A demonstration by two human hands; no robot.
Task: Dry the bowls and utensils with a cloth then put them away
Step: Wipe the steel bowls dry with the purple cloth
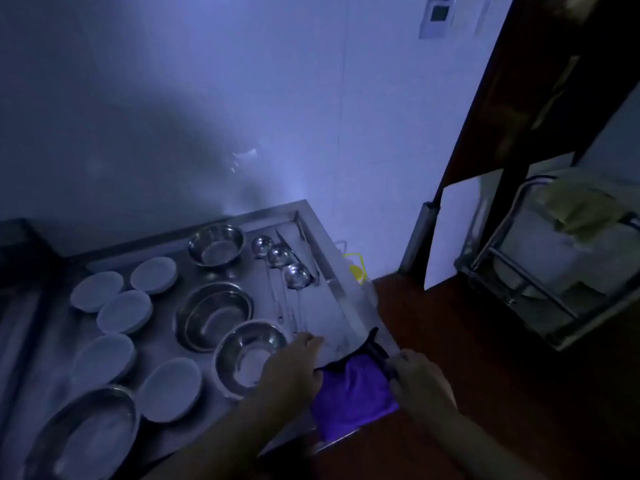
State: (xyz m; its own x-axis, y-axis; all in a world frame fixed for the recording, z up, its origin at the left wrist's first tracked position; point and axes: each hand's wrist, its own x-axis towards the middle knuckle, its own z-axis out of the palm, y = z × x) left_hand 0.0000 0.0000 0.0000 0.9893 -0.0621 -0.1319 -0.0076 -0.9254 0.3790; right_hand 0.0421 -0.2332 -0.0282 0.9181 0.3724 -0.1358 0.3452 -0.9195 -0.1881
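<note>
Cloth point(353, 393) lies at 5 o'clock on the table edge point(349, 299), pinched by left hand point(294, 365) and right hand point(420, 379). It may slide off this edge. Bowls point(249, 355) and ladles point(280, 258) wait at 9 and 12 o'clock.

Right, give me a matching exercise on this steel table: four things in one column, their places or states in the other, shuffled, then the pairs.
Things:
1. purple cloth
2. three steel ladles
3. white round lids
4. yellow-lidded container

Places or states:
A. lying in a row, right of the steel bowls
B. just off the steel table's right edge, low down
C. held at the table's near right corner by the left hand and right hand
D. spread over the table's left half

Pairs: 1-C, 2-A, 3-D, 4-B
</note>
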